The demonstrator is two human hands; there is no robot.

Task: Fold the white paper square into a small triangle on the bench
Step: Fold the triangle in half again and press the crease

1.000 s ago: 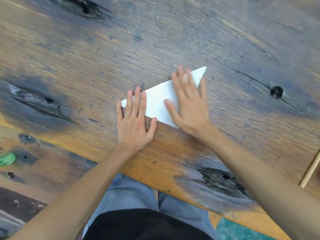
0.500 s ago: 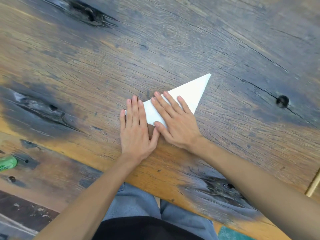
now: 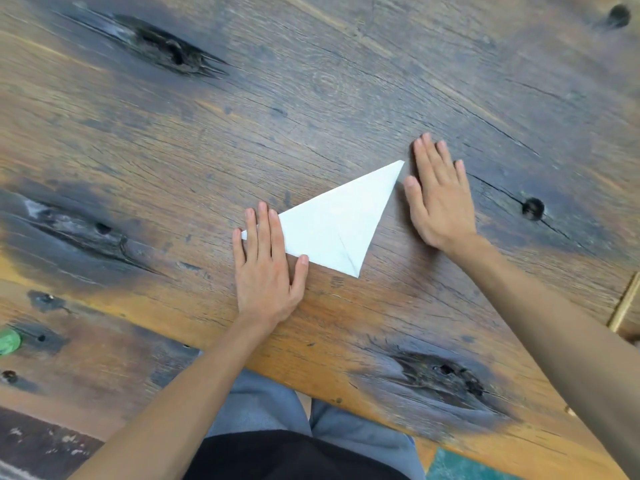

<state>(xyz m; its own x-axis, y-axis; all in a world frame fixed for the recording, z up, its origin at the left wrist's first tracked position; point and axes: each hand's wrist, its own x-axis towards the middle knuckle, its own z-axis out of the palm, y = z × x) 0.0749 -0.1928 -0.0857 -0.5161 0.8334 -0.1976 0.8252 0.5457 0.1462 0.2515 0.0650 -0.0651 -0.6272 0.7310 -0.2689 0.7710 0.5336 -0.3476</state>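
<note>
Left hand [image 3: 265, 268] is laid flat, fingers together, pinning the left corner of the folded white paper triangle [image 3: 332, 226] on the wooden bench [image 3: 311, 98]. Right hand [image 3: 438, 199] is pressed flat on bare wood, fingers extended, just beside the triangle's far tip, holding nothing

The weathered brown wooden table [image 3: 311, 98], knotted and dark-stained, carries a white paper folded into a flat triangle [image 3: 332, 226]; the left grip [image 3: 266, 268] lies flat on its left corner, the right grip [image 3: 440, 199] flat just beside its far tip.
</note>
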